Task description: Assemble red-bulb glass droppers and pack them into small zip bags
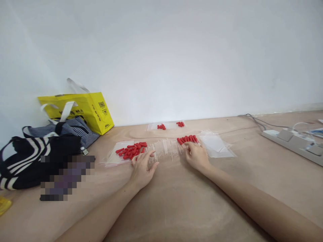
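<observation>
Lying bunched, red bulbs [130,153], thin translucent tubes [165,148], left hand [141,169] spread, right hand [197,157] curled, grip unclear

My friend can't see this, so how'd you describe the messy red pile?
On the brown table, find the left hand. Just beyond it, partly over clear bags, lies the red pile. It's jumbled, unlike the neat red row by the right hand.

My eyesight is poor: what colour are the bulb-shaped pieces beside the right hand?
The pieces are red, clearest in the head view.
</observation>
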`<state>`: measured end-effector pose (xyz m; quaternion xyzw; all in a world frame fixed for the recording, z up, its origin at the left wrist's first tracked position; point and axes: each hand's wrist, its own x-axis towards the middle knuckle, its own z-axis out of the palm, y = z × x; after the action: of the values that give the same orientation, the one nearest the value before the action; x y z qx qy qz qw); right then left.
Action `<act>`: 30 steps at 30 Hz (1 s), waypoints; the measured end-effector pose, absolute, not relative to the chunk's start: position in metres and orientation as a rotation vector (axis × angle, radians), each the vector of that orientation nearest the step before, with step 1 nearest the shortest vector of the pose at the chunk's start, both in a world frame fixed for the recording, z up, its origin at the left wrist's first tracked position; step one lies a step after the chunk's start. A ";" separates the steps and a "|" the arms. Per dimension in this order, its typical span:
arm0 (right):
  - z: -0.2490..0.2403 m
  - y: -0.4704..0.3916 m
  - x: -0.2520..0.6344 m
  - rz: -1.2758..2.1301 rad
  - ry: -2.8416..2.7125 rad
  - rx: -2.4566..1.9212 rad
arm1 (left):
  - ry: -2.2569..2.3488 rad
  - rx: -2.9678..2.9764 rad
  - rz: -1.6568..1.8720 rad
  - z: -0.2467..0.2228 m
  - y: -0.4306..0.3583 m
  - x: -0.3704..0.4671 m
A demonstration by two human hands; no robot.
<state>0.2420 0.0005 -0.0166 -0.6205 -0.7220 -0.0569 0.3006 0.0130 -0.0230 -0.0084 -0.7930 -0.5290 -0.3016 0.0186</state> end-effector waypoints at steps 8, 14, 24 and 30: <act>-0.015 0.037 0.224 -0.261 -1.758 -1.967 | -1.883 -1.993 -0.854 0.001 -0.008 -0.011; -0.018 0.039 0.227 -0.249 -1.814 -1.950 | -1.802 -1.909 -0.679 -0.003 0.007 -0.026; -0.014 0.031 0.218 -0.236 -1.903 -1.926 | -1.746 -1.910 -0.628 -0.007 0.019 -0.019; -0.011 0.037 0.211 -0.204 -1.940 -2.015 | -1.640 -1.940 -0.900 0.001 0.003 -0.010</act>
<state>0.2111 0.0373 -0.0112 -0.7082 -0.6820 -0.0718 0.1679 -0.0102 0.0027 0.0008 -0.7019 -0.5935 -0.3256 0.2216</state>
